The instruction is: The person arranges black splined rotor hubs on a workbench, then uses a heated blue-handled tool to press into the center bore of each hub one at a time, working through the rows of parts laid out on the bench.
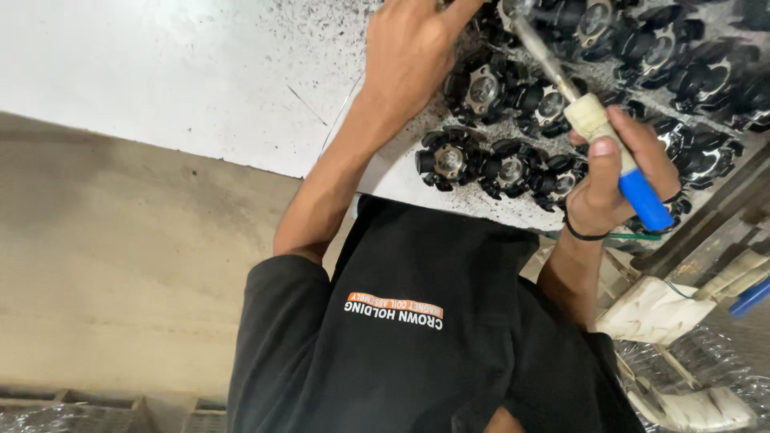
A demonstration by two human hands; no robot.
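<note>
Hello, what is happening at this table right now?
A person in a black shirt works over a white table. The right hand holds a blue-handled tool, its metal shaft pointing into rows of black round parts. The left hand reaches among the parts at the top edge; what it grips is hidden.

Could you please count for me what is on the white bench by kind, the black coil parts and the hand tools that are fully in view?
Black coil parts: about 14, several cut off at the frame edge
Blue-handled tool, held in the right hand: 1
Total: about 15
The left hand rests on the parts at the top of the white bench.
</note>
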